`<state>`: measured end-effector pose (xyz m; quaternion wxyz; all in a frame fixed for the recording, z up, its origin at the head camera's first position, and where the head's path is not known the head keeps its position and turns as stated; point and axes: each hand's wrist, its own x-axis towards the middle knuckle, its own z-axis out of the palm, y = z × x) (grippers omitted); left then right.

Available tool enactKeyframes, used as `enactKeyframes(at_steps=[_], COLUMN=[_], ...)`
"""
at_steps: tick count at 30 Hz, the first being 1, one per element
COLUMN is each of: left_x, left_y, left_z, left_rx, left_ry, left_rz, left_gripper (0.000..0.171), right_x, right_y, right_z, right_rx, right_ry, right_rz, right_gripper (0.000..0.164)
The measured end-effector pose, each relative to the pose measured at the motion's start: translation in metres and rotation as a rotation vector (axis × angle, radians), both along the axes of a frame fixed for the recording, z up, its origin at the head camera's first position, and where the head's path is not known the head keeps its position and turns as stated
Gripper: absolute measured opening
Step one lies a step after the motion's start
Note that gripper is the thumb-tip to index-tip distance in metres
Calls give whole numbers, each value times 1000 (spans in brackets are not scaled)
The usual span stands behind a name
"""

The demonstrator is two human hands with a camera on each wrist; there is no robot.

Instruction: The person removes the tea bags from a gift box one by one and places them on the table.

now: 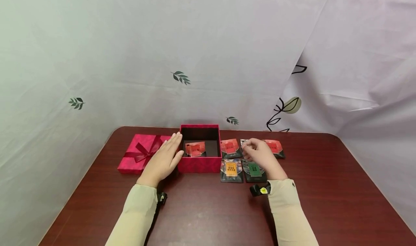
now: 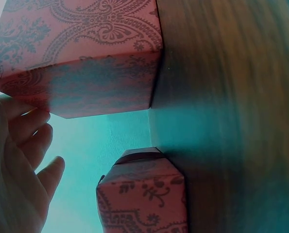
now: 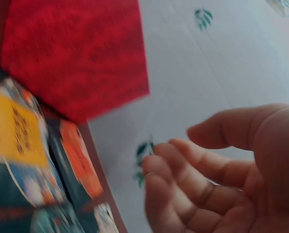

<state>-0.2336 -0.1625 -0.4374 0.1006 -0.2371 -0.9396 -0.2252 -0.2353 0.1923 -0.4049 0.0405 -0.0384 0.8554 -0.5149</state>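
Note:
A red patterned box (image 1: 199, 164) stands without its lid on the table, and a red-and-black packet (image 1: 195, 149) lies inside it. My left hand (image 1: 165, 161) is stretched out at the box's left wall, its fingertips by the upper rim; whether they touch it I cannot tell. In the right wrist view my right hand (image 3: 207, 179) has loosely bent fingers, with the thumb apart and nothing between them. It hovers over the packets right of the box: a yellow-labelled packet (image 1: 231, 170), a green-labelled packet (image 1: 254, 170), red packets (image 1: 231, 148) and one partly hidden by the hand.
The red lid (image 1: 133, 162) with a dark ribbon bow lies left of the box, partly behind the left hand. A brown wooden table (image 1: 208, 210) carries everything. Behind its far edge hangs a pale cloth (image 1: 208, 65) printed with leaves.

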Motion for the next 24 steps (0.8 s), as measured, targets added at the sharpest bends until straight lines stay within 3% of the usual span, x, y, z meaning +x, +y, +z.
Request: enactKeyframes(at_steps=[7,14,24], left_x=[0,1,2], left_y=[0,-2,-1], left_z=[0,-1,0], left_rx=[-1,5,-3], left_ry=[5,4,16], left_rz=[0,-1,-1], left_gripper=[65,65,64], right_x=[4,13,15], right_y=[-22,-43,-78], right_z=[3,10,10], right_rx=[-121,-312,-403], right_ry=[64,93,118], right_rz=[-41,5,42], right_gripper=[18,22,16])
